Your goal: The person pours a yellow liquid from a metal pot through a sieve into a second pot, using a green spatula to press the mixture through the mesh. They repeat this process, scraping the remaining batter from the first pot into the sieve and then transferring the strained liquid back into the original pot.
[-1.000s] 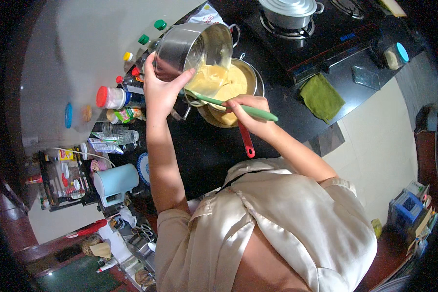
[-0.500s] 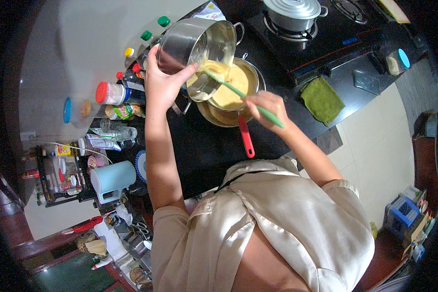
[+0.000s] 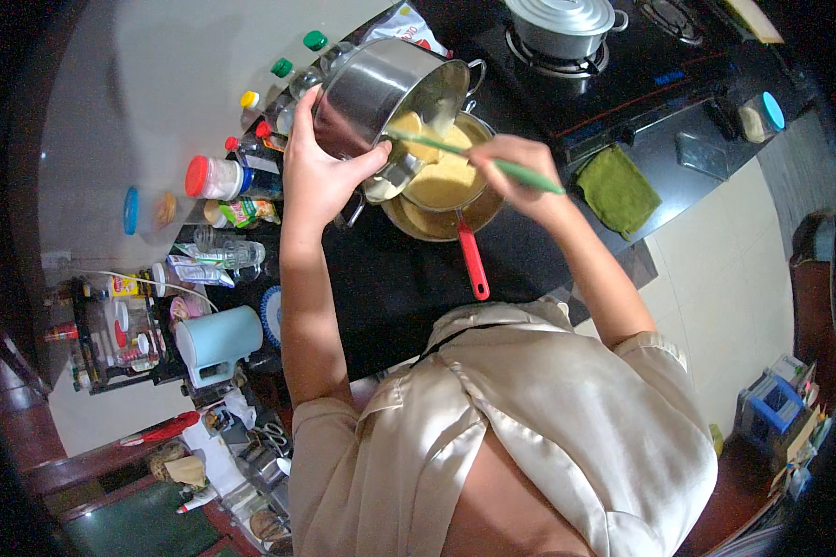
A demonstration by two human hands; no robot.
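My left hand grips a steel pot by its wall, thumb at the rim. The pot lies tipped over a sieve with a red handle. Thick yellow mixture fills much of the sieve, and more clings inside the pot's mouth. Below the sieve, a wider round vessel rests on the counter, its inside partly hidden. My right hand, a little blurred, is closed round a green spatula. Its far end reaches into the mouth of the tipped pot and is smeared with the mixture.
A lidded pot stands on the black stove at far right. Nearer lies a green cloth, with a blue-lidded jar beyond. Bottles and jars line the wall at left, above a light-blue kettle.
The steel pot and my left hand have shifted slightly to the right. My right hand has moved up and right, and the spatula now lies flatter across the sieve.
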